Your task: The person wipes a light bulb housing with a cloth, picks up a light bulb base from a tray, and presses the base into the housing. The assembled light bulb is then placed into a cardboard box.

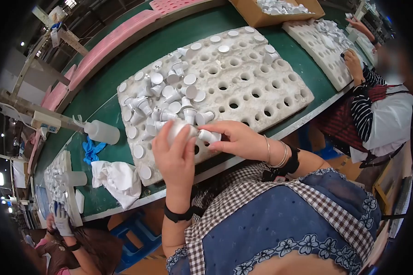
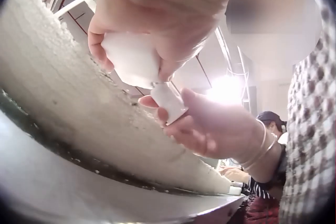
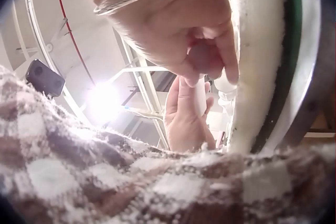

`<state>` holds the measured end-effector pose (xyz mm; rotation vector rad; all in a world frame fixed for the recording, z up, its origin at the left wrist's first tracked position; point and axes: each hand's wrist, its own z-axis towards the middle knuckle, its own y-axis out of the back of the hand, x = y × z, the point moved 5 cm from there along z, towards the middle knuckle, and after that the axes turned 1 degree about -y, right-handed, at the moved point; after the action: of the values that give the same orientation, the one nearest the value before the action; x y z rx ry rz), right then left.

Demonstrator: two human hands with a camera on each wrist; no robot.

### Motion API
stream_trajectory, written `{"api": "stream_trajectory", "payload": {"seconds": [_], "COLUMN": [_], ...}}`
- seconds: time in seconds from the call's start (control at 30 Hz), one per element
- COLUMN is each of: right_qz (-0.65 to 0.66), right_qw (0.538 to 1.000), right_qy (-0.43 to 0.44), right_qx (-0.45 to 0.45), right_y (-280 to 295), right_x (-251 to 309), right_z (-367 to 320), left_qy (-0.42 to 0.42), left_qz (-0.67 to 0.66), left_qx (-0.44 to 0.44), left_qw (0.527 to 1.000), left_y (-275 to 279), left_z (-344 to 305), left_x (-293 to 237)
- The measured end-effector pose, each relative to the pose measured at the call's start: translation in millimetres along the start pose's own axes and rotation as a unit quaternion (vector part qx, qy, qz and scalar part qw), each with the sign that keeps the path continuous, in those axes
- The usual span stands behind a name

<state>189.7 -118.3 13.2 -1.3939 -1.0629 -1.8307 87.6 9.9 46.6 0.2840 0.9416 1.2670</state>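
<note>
My left hand (image 1: 176, 149) grips a smooth white rounded piece (image 2: 131, 60), its fingers curled over the sides. My right hand (image 1: 238, 140) pinches a small white cylindrical lamp housing (image 1: 209, 136) between thumb and fingers. In the left wrist view the housing's narrow end meets the rounded piece. In the right wrist view my right hand partly covers the left hand (image 3: 186, 121). Just beyond both hands, many white cup-shaped housings (image 1: 172, 94) with flat round ends lie heaped on a pale foam board (image 1: 257, 75) full of holes. A few stand in its holes.
A squeeze bottle (image 1: 102, 132), blue glove (image 1: 92, 150) and white cloth (image 1: 117, 181) lie left on the green table (image 1: 96, 103). A cardboard box (image 1: 261, 18) of parts stands at the back. A person at right (image 1: 385, 101) and another at lower left (image 1: 78, 247) work at similar boards.
</note>
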Motion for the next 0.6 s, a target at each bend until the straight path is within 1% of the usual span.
{"api": "stream_trajectory", "payload": {"seconds": [0.03,0.07,0.13,0.17,0.2,0.23,0.27,0.3,0.33,0.37,0.4,0.43,0.47,0.53,0.57,0.6], "right_qz": [0.165,0.164,0.234,0.234,0.246,0.257,0.257,0.315,0.372,0.370,0.418,0.466,0.466,0.520,0.520,0.527], "right_qw": [0.985,0.985,0.963,0.963,0.962,0.961,0.961,0.942,0.919,0.920,0.896,0.869,0.870,0.831,0.830,0.823], "right_qy": [-0.057,-0.058,-0.111,-0.111,-0.104,-0.097,-0.098,-0.102,-0.106,-0.105,-0.126,-0.148,-0.148,-0.153,-0.154,-0.163], "right_qx": [0.011,0.010,0.068,0.070,0.054,0.038,0.041,0.059,0.075,0.074,0.074,0.073,0.072,0.126,0.129,0.136], "right_y": [-3,0,-3,-3,-3,-3,-3,-6,-9,-9,-11,-13,-12,-15,-17,-20], "right_x": [-4,-2,1,6,12,15,10,3,0,0,3,3,2,1,1,0], "right_z": [-2,-2,-3,-5,-7,-8,-7,-5,-4,-5,-7,-8,-7,-7,-5,-4], "left_qy": [0.020,0.020,0.001,-0.021,-0.019,-0.050,-0.080,-0.077,-0.078,-0.010,0.059,0.101,0.100,0.093,0.143,0.145], "left_qz": [-0.016,-0.018,-0.069,-0.079,-0.076,-0.061,-0.047,-0.021,-0.021,-0.066,-0.112,-0.239,-0.240,-0.345,-0.358,-0.357], "left_qx": [-0.013,-0.013,-0.047,-0.025,-0.027,-0.008,0.012,0.012,0.012,-0.015,-0.042,-0.065,-0.065,0.049,0.059,0.057], "left_qw": [1.000,1.000,0.996,0.996,0.997,0.997,0.996,0.997,0.997,0.998,0.991,0.964,0.963,0.933,0.921,0.921], "left_y": [3,4,10,9,8,6,3,2,2,3,3,2,4,-4,-10,-8], "left_z": [-1,-2,-5,-6,-6,-6,-6,-3,-4,-5,-5,-6,-6,-6,-12,-12], "left_x": [3,1,-9,-18,-20,-25,-28,-22,-16,-3,6,7,3,-8,-7,-9]}}
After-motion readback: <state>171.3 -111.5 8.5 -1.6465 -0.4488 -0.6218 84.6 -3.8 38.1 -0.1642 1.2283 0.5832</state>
